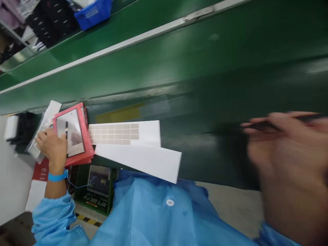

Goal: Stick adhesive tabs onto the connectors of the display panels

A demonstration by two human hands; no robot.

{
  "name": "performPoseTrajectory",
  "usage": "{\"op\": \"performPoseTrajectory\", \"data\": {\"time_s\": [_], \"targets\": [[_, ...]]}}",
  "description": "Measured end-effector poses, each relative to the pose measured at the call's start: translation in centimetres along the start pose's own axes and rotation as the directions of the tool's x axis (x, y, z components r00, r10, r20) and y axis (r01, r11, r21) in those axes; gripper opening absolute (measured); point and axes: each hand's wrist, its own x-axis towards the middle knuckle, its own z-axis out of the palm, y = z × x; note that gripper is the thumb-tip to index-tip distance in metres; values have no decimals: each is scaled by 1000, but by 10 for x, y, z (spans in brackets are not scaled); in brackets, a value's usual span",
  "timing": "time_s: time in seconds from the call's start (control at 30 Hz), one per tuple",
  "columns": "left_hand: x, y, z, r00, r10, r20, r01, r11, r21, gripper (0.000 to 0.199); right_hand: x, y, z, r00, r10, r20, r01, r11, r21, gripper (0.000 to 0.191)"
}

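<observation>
My left hand (52,145), with a blue wrist strap (57,176), lies with its thumb apart from its fingers over a clear plastic packet (38,150) and the left edge of a stack of red-edged pouches (88,147). The top pouch has a shiny grey panel (74,126). On the right, my right hand (289,147) is smeared by motion. It is closed around a thin black tool (263,125), whose exact kind I cannot make out. Between the hands lie a white sheet of beige rectangular stickers (115,134) and a blank white strip (143,160) overlapping its lower edge.
The green bench (205,102) has a pale rail (128,41) along it. A blue bin (93,13) and black trays (52,20) stand at the back left. Yellow tape (118,114) marks the bench. Below its front edge is a green crate (96,191).
</observation>
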Motion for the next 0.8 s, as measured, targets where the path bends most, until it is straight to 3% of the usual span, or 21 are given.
{"op": "performPoseTrajectory", "data": {"time_s": [0.03,0.1,0.2,0.27,0.33,0.43,0.57,0.8], "targets": [[4,17,17,995,93,-25,-93,996,18,37,-5,0,6,996,-54,71,60,994,-88,39],[11,56,64,961,274,37,-275,962,3,28,-10,3,22,968,-103,230,155,963,-218,26],[9,115,145,847,491,206,-486,871,-77,30,-13,16,54,905,-75,419,223,922,-316,27],[1,142,189,791,549,269,-547,832,-90,33,-12,31,77,852,-45,521,254,906,-338,29],[-6,156,218,772,563,293,-567,820,-82,36,-9,52,98,785,-22,619,289,897,-335,30],[-12,160,234,755,582,304,-580,808,-105,40,2,88,122,708,19,706,302,896,-327,36],[-13,158,235,745,594,303,-568,803,-179,52,20,122,127,695,49,717,314,877,-364,49],[-19,160,235,728,626,278,-585,779,-223,48,26,116,113,679,-6,734,431,813,-392,40]]}}
